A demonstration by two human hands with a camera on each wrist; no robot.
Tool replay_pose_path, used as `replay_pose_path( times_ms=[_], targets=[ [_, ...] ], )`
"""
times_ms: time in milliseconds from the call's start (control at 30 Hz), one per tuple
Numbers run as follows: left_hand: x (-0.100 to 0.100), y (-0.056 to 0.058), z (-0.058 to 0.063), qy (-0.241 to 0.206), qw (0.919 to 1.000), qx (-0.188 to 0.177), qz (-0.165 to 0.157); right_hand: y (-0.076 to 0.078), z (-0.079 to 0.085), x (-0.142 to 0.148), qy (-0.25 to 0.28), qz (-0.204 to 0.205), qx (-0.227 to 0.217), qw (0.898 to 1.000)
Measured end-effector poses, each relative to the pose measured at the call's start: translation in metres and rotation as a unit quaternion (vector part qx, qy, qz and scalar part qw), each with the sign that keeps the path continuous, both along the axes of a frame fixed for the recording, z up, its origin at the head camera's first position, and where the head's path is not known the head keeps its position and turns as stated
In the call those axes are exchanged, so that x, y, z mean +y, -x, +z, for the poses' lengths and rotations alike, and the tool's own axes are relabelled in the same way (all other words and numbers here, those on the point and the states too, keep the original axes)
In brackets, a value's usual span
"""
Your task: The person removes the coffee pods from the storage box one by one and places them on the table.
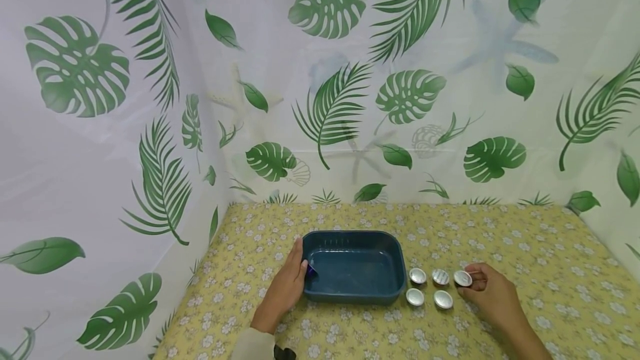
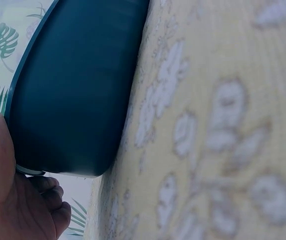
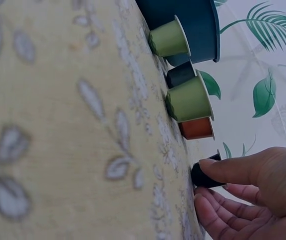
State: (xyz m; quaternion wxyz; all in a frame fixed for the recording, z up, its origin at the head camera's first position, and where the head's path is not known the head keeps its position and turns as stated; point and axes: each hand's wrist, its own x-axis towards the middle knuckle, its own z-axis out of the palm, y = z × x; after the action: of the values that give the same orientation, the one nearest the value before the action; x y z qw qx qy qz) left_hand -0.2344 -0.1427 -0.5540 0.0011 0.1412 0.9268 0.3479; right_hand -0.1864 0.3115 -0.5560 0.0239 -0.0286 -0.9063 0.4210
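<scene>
A dark blue rectangular tray (image 1: pixel 354 296) stands on the table, and my left hand (image 1: pixel 286 285) grips its left end at the rim. Inside that end, by the thumb, a small purple-blue thing (image 1: pixel 311 271) shows only in part. My right hand (image 1: pixel 492 293) pinches a black coffee capsule (image 3: pixel 205 176) between thumb and fingers; it stands lid up on the cloth. Left of it, more silver-lidded capsules sit between hand and tray: two green capsules (image 3: pixel 187 101), a dark capsule (image 3: pixel 179 75) and an orange-brown capsule (image 3: pixel 196 128).
A yellow floral cloth (image 1: pixel 540 249) covers the table. Leaf-printed white sheets (image 1: pixel 350 176) hang behind it and on the left. The capsules stand in two short rows close to the tray's right wall.
</scene>
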Motion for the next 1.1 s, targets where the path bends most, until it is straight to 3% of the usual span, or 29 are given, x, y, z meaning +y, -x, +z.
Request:
replay_pose_path(
  times_ms=[400, 633, 900, 1100],
  targets=[
    [-0.001, 0.000, 0.005, 0.001, 1.0000, -0.004, 0.003, -0.007, 0.020, 0.001, -0.026, -0.010, -0.034, 0.999],
    [-0.001, 0.000, 0.005, -0.001, 1.0000, -0.004, 0.000, -0.011, 0.031, 0.000, -0.038, -0.059, -0.042, 0.997],
    [0.001, -0.002, 0.012, -0.005, 0.9999, -0.010, 0.005, -0.018, 0.040, -0.020, -0.051, -0.124, 0.051, 0.990],
    [0.001, -0.001, 0.011, -0.012, 0.9998, -0.018, 0.001, -0.017, 0.053, -0.047, -0.035, -0.108, 0.102, 0.988]
  ],
)
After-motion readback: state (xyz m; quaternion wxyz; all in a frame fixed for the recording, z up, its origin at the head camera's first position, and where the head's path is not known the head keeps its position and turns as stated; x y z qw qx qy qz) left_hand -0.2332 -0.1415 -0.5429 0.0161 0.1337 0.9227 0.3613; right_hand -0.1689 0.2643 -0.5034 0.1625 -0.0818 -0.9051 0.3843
